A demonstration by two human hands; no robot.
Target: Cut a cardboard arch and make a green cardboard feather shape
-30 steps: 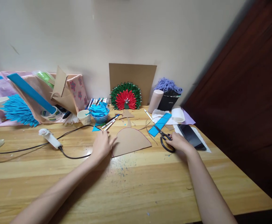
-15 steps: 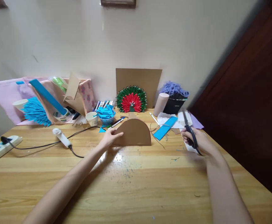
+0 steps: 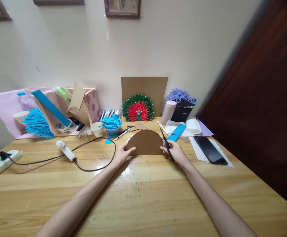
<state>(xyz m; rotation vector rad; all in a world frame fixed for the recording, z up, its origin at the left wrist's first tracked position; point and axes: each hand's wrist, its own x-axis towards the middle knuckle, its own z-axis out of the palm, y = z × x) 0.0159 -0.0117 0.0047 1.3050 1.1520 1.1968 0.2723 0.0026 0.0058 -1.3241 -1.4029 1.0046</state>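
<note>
A brown cardboard half-circle (image 3: pixel 145 143) stands on its straight edge at the middle of the table, its curved side up. My left hand (image 3: pixel 122 154) grips its left end, thumb across the front face. In my right hand (image 3: pixel 177 152) is a pair of dark scissors (image 3: pixel 167 144), blades pointing up and away. The fingertips of that hand also touch the right end of the cardboard. Behind stands a red and green peacock craft (image 3: pixel 138 108) against a square cardboard sheet (image 3: pixel 144 86).
A white glue gun (image 3: pixel 65 150) with its cable lies left, near a power strip (image 3: pixel 4 164). Blue strips fill a bowl (image 3: pixel 112 130). A phone (image 3: pixel 210 150) rests on white paper at the right. Purple yarn (image 3: pixel 181 95) and a pink cylinder (image 3: pixel 169 112) stand at the back.
My right hand has come left with the scissors, from above the phone to the cardboard's right end. The phone is now uncovered. My left hand still holds the cardboard.
</note>
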